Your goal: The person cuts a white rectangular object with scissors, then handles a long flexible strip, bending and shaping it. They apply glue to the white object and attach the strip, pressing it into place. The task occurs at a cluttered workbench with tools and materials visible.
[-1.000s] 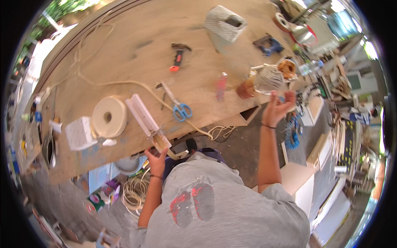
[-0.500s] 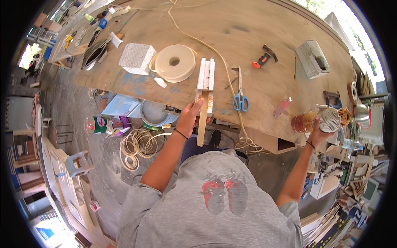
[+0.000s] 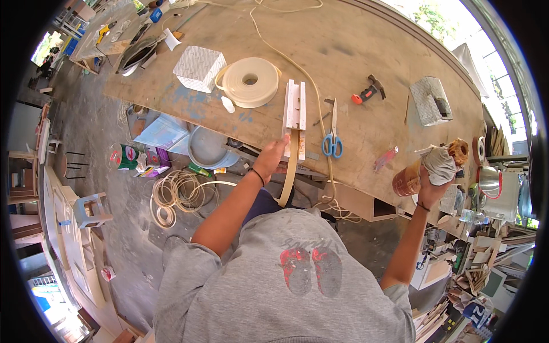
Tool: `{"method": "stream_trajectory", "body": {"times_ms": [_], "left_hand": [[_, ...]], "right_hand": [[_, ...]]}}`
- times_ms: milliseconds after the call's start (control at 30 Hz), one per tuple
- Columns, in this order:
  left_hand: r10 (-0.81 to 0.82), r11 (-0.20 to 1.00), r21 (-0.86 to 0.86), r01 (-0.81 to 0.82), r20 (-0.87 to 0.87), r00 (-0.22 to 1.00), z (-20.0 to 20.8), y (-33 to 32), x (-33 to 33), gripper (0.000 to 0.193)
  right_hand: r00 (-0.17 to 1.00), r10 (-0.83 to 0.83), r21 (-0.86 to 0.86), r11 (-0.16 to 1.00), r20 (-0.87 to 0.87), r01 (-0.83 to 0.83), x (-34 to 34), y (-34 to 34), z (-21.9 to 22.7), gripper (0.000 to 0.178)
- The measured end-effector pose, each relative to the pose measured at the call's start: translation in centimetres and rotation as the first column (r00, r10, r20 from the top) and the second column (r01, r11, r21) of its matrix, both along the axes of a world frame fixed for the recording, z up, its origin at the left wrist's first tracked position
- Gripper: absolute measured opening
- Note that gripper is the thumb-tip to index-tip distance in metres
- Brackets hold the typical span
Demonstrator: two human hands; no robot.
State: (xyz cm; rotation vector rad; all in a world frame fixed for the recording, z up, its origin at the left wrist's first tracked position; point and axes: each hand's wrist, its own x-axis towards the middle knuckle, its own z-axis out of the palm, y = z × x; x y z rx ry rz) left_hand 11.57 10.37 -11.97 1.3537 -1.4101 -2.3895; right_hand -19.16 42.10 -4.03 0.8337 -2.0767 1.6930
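Observation:
My left hand (image 3: 270,160) is closed at the table's front edge, thumb on top and fingers underneath, at the left side of a white board (image 3: 302,147). On the board sits a white grooved block (image 3: 295,106). A flat tan edging strip (image 3: 290,177) runs out of it past my thumb and hangs toward my lap. At the table's right corner my right hand (image 3: 432,190) grips a grey cloth bundle (image 3: 439,164). A brown, round-ended thing (image 3: 458,151) shows behind the bundle. Left of that hand is a jar with reddish-brown contents (image 3: 406,179).
Blue-handled scissors (image 3: 332,143), a hammer (image 3: 369,90), a red-tinted bottle (image 3: 386,159) and a large roll of edging (image 3: 250,83) lie on the worktable. Two patterned boxes (image 3: 199,68) (image 3: 430,101) stand there too. Coiled strip (image 3: 182,197) and a blue tub (image 3: 209,150) are below.
The view has shifted slightly. My right hand and the cloth bundle have come left, nearer my body. My left thumb has moved off the strip to the board's left side.

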Motion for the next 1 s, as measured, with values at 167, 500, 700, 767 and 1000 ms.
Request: {"method": "stream_trajectory", "body": {"times_ms": [167,500,700,767,1000], "left_hand": [[-0.018,1.0,0.024,0.018,-0.025,1.0,-2.5,0.1,0.2,0.082],[0.095,0.995,0.002,-0.096,-0.143,0.985,-0.6,0.3,-0.6,0.076],[0.11,0.994,0.038,-0.106,-0.133,0.985,-0.6,2.4,-0.1,0.049],[0.131,0.989,0.09,-0.118,-0.154,0.979,-1.1,3.3,0.1,0.046],[0.144,0.989,0.07,-0.133,-0.197,0.97,-2.2,4.3,0.7,0.05]], "right_hand": [[0.996,0.073,-0.02,0.997,0.049,-0.073,2.3,-0.6,2.1,0.085],[0.798,0.377,0.412,0.706,0.47,-0.576,9.8,-7.0,8.8,0.101],[0.741,0.5,0.734,0.268,0.448,-0.625,10.9,-10.8,10.7,0.101],[0.752,0.49,0.814,0.133,0.442,-0.565,11.3,-11.8,11.3,0.099],[0.794,0.422,0.899,-0.234,0.438,-0.371,12.6,-15.4,12.5,0.097]]}}
